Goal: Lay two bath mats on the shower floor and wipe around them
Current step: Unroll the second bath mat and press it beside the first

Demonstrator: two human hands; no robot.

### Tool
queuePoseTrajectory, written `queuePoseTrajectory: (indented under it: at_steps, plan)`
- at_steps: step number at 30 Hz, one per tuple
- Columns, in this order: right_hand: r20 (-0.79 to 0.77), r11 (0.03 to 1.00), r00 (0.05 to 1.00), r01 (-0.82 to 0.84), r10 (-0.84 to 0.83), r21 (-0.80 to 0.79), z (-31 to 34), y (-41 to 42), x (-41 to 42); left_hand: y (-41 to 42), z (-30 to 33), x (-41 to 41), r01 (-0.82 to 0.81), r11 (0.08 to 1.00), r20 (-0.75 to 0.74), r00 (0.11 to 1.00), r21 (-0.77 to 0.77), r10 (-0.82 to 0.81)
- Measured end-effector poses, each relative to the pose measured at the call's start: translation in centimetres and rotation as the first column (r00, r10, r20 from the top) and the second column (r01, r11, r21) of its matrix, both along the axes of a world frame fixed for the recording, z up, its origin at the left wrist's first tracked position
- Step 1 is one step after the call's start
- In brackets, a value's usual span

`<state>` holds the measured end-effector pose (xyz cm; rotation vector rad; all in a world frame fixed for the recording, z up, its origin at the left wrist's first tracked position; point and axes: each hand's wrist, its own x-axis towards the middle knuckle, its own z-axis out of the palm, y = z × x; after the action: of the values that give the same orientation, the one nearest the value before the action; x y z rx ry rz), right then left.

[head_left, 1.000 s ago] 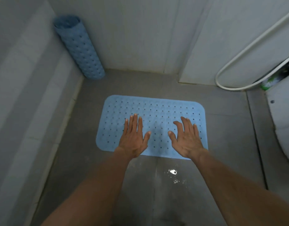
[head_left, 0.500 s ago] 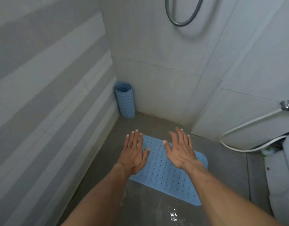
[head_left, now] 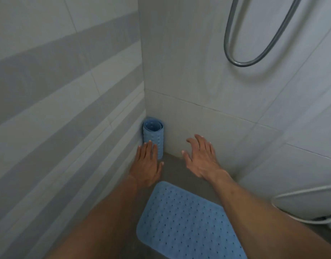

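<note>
— Blue rubber, both of them: one mat (head_left: 189, 219) lies flat on the shower floor (head_left: 181, 172) at about 6 o'clock of the view, and the rolled mat (head_left: 153, 136) stands in the corner at about 10 o'clock from it. What are the hands doing?

— Both are empty, fingers spread and nearly straight. The left hand (head_left: 147, 165) hovers in front of the roll's lower half; whether it touches, I cannot tell. The right hand (head_left: 201, 158) is off at 3 o'clock of the roll, clear of it, in front of the wall tile (head_left: 217, 128).

— So the step in hand is fetching the second mat?

— That's my reading. I'd wrap the left hand round the roll's middle and bring the right in from the other side, so the coil doesn't spring loose on the lift. It looks floppy and pimpled, so a firm two-handed hold should serve better than a pinch at the rim.

— Which way does it point?

— Its long axis is upright, running 6 to 12 o'clock, open end up, tucked where the two walls meet. The flat mat's long axis runs slantwise, roughly from 11 toward 5 o'clock.

— Then where should the roll go?

— Probably on the bare floor beside the flat one, long sides parallel, unrolled away from the wall.
</note>
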<state>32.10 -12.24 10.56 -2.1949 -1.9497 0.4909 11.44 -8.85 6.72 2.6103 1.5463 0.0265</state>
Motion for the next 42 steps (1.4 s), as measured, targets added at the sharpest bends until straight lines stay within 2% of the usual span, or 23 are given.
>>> queuePoseTrajectory:
  at_steps: [3,4,7,11,20,23,26,28,30,32,36,40,42]
  plan:
    - [0.003,1.000,1.000,0.005,-0.005,-0.009,-3.1,4.5,-0.4,5.4,-2.6,-0.3,0.050,0.992,-0.077,0.995,-0.112,-0.059]
    - [0.008,1.000,1.000,0.006,-0.006,-0.027,-4.5,6.2,-0.6,7.4,-3.8,-0.5,0.050,0.992,-0.112,0.992,-0.117,-0.063]
    - [-0.001,0.994,1.000,0.009,-0.009,-0.110,-8.5,11.6,-1.1,13.5,-7.6,-1.1,0.068,0.995,-0.078,0.994,-0.074,-0.074]
    - [-0.006,0.980,1.000,-0.001,0.000,-0.198,-13.8,18.4,-2.4,20.6,-12.1,-1.2,0.026,0.996,-0.182,0.982,-0.087,-0.042]
    - [0.026,0.952,0.999,0.028,-0.021,-0.304,-22.5,29.1,-6.5,29.3,-19.7,0.2,-0.040,0.959,-0.183,0.983,-0.280,-0.013]
    - [0.067,0.943,0.996,0.072,-0.053,-0.325,-23.9,30.6,-6.6,30.4,-21.1,0.2,0.000,0.982,-0.131,0.991,-0.188,-0.025]
    - [0.018,0.958,0.999,0.047,-0.044,-0.284,-24.7,30.8,-6.2,30.5,-21.5,-0.1,0.086,0.992,-0.037,0.995,-0.088,-0.089]
    - [-0.057,0.970,0.996,0.052,-0.067,-0.237,-25.1,30.3,-5.6,30.2,-21.8,-0.5,0.025,0.994,0.027,0.999,-0.106,-0.022]
    - [-0.142,0.984,0.985,0.077,-0.100,-0.163,-25.5,29.2,-4.8,29.6,-22.2,-0.9,-0.127,0.981,0.130,0.981,-0.144,0.147]
    - [-0.213,0.991,0.969,0.105,-0.121,-0.085,-25.2,27.8,-4.0,29.2,-22.5,-1.4,-0.207,0.945,0.194,0.946,-0.254,0.259]
    - [-0.340,0.996,0.937,0.084,-0.075,0.011,-23.0,25.2,-2.3,28.8,-22.3,-1.4,-0.131,0.821,0.347,0.861,-0.556,0.373]
    - [-0.404,0.995,0.909,0.101,-0.101,-0.022,-20.5,22.2,0.1,26.1,-20.1,0.2,-0.103,0.703,0.422,0.735,-0.704,0.531]
    - [-0.416,0.991,0.899,0.122,-0.137,-0.063,-19.1,20.3,1.5,24.3,-19.1,1.2,-0.103,0.678,0.409,0.728,-0.727,0.550]
